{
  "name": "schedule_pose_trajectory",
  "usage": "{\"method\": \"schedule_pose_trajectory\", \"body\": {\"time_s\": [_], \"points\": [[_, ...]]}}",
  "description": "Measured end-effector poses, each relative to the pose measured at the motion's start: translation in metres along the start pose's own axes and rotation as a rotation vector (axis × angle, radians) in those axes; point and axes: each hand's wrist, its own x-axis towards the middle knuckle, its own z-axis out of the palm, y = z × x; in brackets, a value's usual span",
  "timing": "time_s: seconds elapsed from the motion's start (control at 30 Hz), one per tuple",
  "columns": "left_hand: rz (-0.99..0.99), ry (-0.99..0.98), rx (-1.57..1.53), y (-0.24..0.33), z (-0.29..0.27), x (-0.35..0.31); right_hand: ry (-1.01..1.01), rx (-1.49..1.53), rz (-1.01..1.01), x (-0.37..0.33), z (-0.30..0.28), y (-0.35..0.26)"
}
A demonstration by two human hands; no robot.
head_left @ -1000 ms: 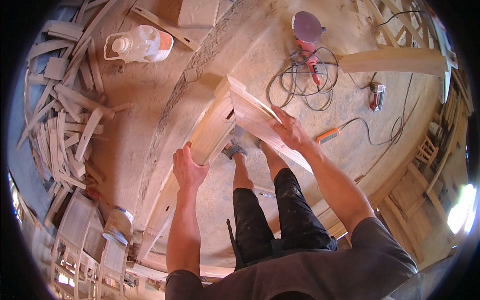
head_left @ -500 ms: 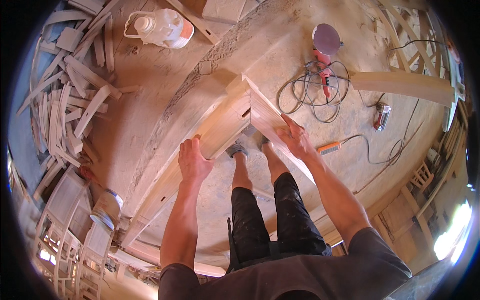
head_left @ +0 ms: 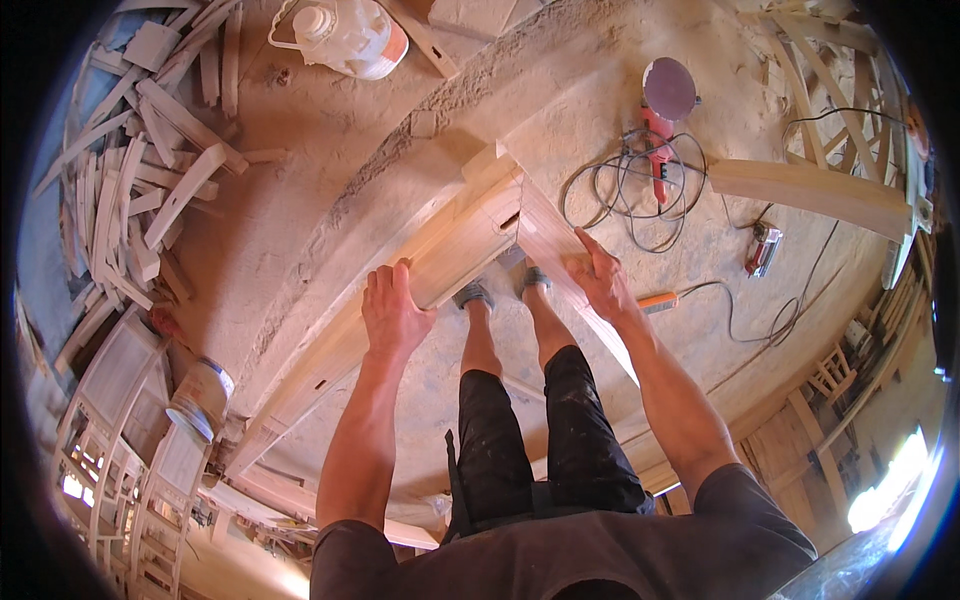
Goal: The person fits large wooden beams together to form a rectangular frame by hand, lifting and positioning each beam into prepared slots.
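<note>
Two pale wooden beams meet at a pointed corner in front of me, forming an angled wooden frame. My left hand (head_left: 393, 310) grips the left beam (head_left: 455, 250), its fingers over the top edge and thumb toward the inner face. On the right beam (head_left: 540, 225), my right hand (head_left: 603, 280) is closed over the upper edge, its fingers pointing toward the corner. A dark mortise slot (head_left: 510, 222) shows in the left beam close to the joint. Farther down that beam is a second slot (head_left: 321, 384). My feet stand on the dusty floor between the beams.
Beyond the right beam lie a red disc sander (head_left: 669, 92) with a coiled cord, an orange-handled tool (head_left: 657, 303) and a small red-and-silver tool (head_left: 763, 250). Wood offcuts (head_left: 150, 150) heap at left, near a bucket (head_left: 201, 400). A white jug (head_left: 350, 40) stands at far left.
My view has turned slightly, shifting the surroundings in the picture. Both hands keep their hold on the beams, which show little movement of their own.
</note>
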Motion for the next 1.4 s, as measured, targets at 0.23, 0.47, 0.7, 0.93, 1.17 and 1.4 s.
{"method": "schedule_pose_trajectory", "body": {"time_s": [0.23,0.47,0.7,0.93,1.17,1.4], "points": [[-0.036,-0.059,0.019,-0.001,-0.001,-0.001,-0.016,0.056,0.046,-0.003,-0.001,-0.001],[-0.017,-0.038,0.025,-0.002,0.003,-0.002,-0.028,0.075,0.013,0.0,-0.001,0.008],[-0.019,-0.016,0.016,0.001,0.001,0.001,-0.036,0.052,0.023,0.002,-0.004,-0.007],[-0.036,-0.032,0.044,0.003,-0.002,-0.001,0.002,-0.048,-0.067,0.002,-0.001,0.012],[-0.02,-0.008,0.107,0.0,0.008,-0.001,-0.049,-0.005,0.04,0.008,-0.003,0.009],[-0.012,0.001,0.107,0.005,0.006,-0.003,0.028,-0.072,0.01,0.003,0.001,-0.002]]}}
